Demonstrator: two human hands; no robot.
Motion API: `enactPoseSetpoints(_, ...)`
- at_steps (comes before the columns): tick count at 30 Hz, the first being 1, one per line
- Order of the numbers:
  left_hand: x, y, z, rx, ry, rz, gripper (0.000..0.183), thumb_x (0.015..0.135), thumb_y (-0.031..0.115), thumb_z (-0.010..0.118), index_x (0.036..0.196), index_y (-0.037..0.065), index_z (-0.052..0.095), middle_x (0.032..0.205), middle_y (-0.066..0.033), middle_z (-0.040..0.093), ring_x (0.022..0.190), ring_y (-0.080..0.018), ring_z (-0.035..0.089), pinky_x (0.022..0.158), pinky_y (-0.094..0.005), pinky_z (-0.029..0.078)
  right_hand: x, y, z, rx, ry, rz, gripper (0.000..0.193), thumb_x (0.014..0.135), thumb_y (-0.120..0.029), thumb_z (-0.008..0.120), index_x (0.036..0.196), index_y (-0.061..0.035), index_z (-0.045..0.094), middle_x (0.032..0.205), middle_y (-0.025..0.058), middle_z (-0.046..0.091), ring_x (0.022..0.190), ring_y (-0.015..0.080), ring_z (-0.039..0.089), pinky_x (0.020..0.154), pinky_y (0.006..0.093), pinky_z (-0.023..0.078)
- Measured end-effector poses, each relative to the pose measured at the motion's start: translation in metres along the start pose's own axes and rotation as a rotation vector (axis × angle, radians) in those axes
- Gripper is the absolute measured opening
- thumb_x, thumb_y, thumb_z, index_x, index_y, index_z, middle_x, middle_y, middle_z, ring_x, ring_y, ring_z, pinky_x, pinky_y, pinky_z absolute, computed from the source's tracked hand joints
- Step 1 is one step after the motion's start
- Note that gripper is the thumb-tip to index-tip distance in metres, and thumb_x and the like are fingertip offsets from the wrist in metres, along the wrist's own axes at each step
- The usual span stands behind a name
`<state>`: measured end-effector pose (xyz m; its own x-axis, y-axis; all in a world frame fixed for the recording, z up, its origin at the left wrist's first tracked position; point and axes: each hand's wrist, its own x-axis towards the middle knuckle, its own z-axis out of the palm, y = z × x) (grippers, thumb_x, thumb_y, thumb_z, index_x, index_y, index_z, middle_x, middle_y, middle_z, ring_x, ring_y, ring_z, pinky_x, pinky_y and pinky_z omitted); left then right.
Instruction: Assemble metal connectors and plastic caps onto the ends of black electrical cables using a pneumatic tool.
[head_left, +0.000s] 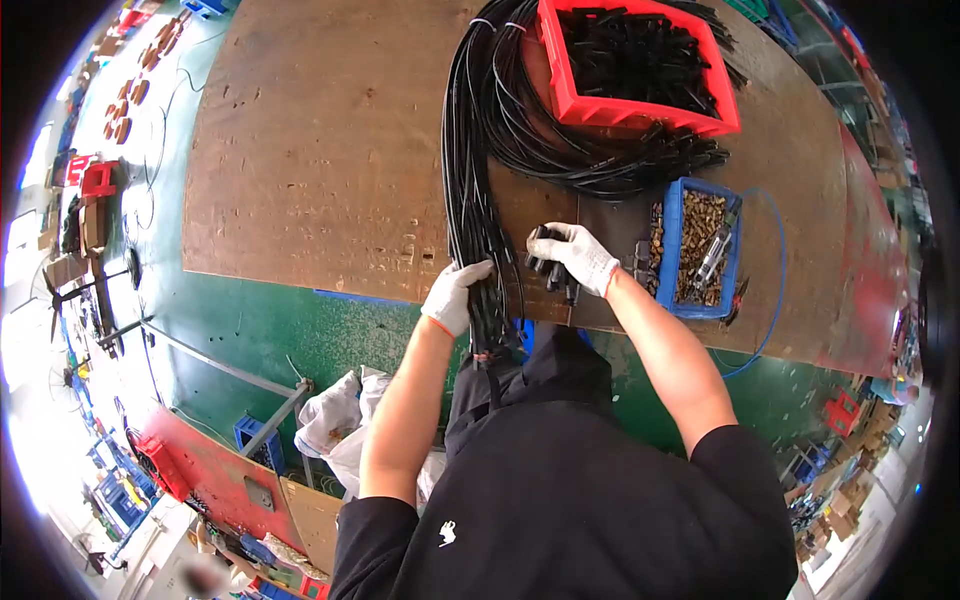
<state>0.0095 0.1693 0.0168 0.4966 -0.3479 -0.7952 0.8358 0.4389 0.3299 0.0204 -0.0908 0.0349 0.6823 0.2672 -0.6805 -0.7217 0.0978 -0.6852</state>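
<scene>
My left hand [456,297], in a white glove, closes round the side of a long bundle of thin black cables [468,190]. The bundle runs from the back of the table over its near edge, and its lower ends hang by my lap. To the right of it, my gloved right hand [578,254] grips several short black tubes [548,262], held upright or tilted just above the table's near edge. Their exact kind is too small to tell. Close to this hand stands a blue bin [734,262] of small brass-coloured fittings [697,225], with a metal hand tool [716,252] lying on them.
A red crate [640,114] full of black pieces stands at the back of the brown table [320,150], beside more cables [610,165]. A blue air hose [783,250] curves past the bin over the table edge. White sacks [330,410] and a metal frame [230,370] are at lower left.
</scene>
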Motion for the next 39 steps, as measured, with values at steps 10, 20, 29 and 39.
enactPoseSetpoints(10, -0.008, 0.022, -0.019, 0.295, 0.009, -0.051, 0.019, 0.092, 0.009, 0.075, 0.108, 0.001, 0.076, 0.092, -0.0080, 0.077, 0.077, -0.0209, 0.074, 0.071, -0.0374, 0.063, -0.066, 0.025, 0.015, -0.551, -0.252, 0.234, 0.054, 0.091, -0.035, 0.082, 0.127, 0.0031, 0.072, 0.112, 0.0132, 0.077, 0.102, 0.0186, 0.070, 0.093, 0.0333, 0.054)
enactPoseSetpoints(20, -0.019, 0.016, 0.003, 0.165, -0.045, 0.027, 0.014, 0.093, 0.007, 0.075, 0.105, 0.003, 0.068, 0.087, -0.0055, 0.069, 0.067, -0.0169, 0.065, 0.063, -0.0318, 0.058, -0.105, 0.024, 0.034, -1.013, -0.393, 0.132, 0.071, 0.087, -0.053, 0.074, 0.134, -0.0003, 0.070, 0.121, 0.0234, 0.075, 0.111, 0.0366, 0.071, 0.100, 0.0418, 0.054)
enactPoseSetpoints(29, -0.016, 0.015, 0.001, 0.192, -0.031, 0.038, 0.014, 0.092, 0.008, 0.075, 0.104, 0.004, 0.068, 0.087, -0.0043, 0.068, 0.069, -0.0160, 0.065, 0.065, -0.0321, 0.059, -0.113, 0.010, 0.046, -1.136, -0.447, 0.089, 0.074, 0.086, -0.054, 0.074, 0.135, 0.0019, 0.070, 0.125, 0.0246, 0.074, 0.117, 0.0387, 0.071, 0.102, 0.0421, 0.055)
enactPoseSetpoints(39, -0.011, 0.007, 0.003, 0.246, -0.017, 0.074, 0.018, 0.088, 0.005, 0.078, 0.104, 0.004, 0.070, 0.085, -0.0063, 0.071, 0.068, -0.0185, 0.068, 0.065, -0.0341, 0.058, -0.079, 0.013, 0.059, -0.632, -0.409, 0.457, 0.065, 0.088, -0.037, 0.082, 0.137, 0.0039, 0.070, 0.106, 0.0108, 0.079, 0.091, 0.0165, 0.072, 0.085, 0.0342, 0.056)
